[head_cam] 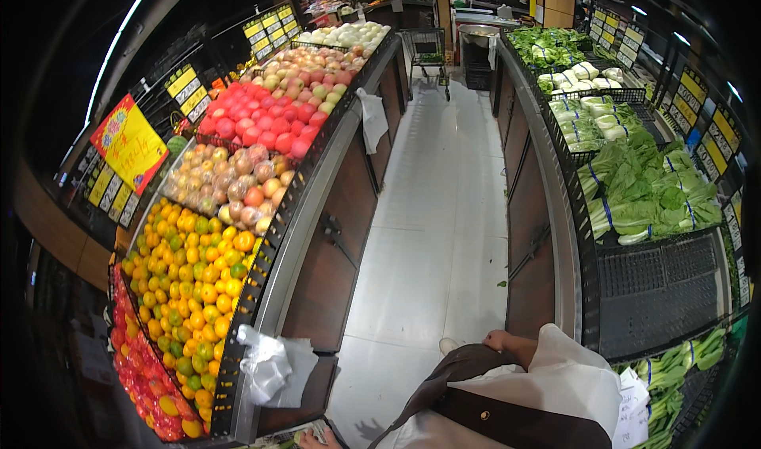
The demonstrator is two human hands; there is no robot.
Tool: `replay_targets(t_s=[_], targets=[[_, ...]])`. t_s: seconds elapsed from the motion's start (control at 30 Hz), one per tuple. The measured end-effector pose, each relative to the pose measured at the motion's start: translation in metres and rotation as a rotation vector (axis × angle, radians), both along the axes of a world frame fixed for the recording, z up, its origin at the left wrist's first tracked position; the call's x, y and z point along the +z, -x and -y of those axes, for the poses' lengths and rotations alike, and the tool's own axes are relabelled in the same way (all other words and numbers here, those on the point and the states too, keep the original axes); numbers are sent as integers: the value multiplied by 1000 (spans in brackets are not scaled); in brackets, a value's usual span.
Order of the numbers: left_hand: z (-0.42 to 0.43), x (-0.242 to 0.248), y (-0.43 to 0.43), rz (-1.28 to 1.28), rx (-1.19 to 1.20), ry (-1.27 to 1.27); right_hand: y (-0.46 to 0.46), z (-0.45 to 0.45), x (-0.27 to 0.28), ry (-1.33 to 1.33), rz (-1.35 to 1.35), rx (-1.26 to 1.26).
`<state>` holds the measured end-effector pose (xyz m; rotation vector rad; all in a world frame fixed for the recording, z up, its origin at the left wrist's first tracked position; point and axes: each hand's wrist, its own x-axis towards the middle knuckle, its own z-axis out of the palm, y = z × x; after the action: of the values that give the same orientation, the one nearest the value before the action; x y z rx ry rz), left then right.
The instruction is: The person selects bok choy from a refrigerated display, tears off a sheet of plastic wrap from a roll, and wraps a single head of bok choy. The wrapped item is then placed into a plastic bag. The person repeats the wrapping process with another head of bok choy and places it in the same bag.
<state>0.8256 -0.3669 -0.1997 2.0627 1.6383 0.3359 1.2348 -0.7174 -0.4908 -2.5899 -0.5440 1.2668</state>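
Note:
My left hand is at the bottom edge, partly cut off. Its fingers look apart, beside a low crate edge with something green, and its shadow falls on the floor. In front of my dark apron is my right hand, fingers bent; whether it holds anything is unclear. On the left stand display bins of mandarins, film-wrapped fruit and red-netted fruit. To the right lie leafy greens bound with blue bands and wrapped cabbages.
A tiled aisle runs between the two stands. A shopping cart stands at its far end. Plastic bags hang at the left stand's corner, another bag farther along. Black trays lie at right, with white papers below.

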Motion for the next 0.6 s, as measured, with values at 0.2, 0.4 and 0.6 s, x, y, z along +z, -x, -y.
replay_targets(t_s=[0.2,0.4,0.6], targets=[[-11,-13,-186,195,-331,68,-120,26,45,-303,129,-439],[-54,11,-355,66,-805,-32,-125,78,53,-751,201,-1099],[-75,35,-504,139,-1221,-147,69,145,3,-521,164,-1672]])
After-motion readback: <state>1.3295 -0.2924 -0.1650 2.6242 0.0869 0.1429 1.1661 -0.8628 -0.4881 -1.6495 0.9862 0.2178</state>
